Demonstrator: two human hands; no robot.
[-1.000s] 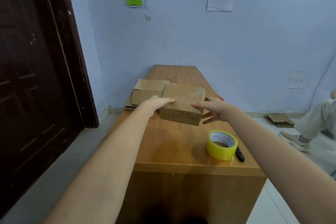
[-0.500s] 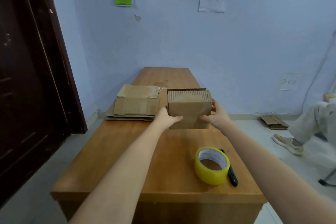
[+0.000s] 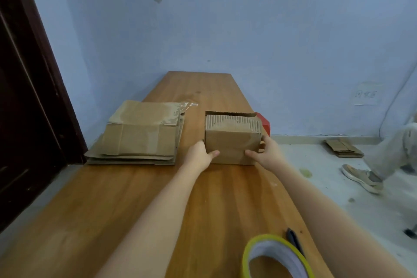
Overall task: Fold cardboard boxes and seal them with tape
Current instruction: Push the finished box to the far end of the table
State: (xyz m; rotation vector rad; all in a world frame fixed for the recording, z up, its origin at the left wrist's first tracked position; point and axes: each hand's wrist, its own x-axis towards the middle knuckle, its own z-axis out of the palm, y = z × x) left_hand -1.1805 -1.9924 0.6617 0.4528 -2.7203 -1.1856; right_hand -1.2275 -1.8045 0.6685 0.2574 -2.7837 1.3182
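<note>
I have the box (image 3: 232, 142) between both hands, out at arm's length on the bench (image 3: 140, 198), right of the stack of flat cardboard (image 3: 140, 133). My left hand (image 3: 199, 156) holds its left end, thumb curled onto the front face near the bottom corner; my right hand (image 3: 266, 153) holds the right end the same way, thumb on the front and the fingers round the side, where I can't see them. Both grips are closed lightly on the box, more steadying than squeezing.

The box lies with its long axis running left to right across me, so each hand sits at one end and neither is nearer than the other. Its top faces up and shows ribbed inner cardboard, with a flap edge standing along the far rim; I judge the top is not yet folded shut.

The tape roll (image 3: 275, 257) sits close to me at the bench's near right edge, under my right forearm, with a dark pen-like thing (image 3: 293, 238) just beyond it. So the right hand is the nearer one for fetching tape, while the left could stay on the box. A red object (image 3: 264, 121) shows behind the box's right corner.
</note>
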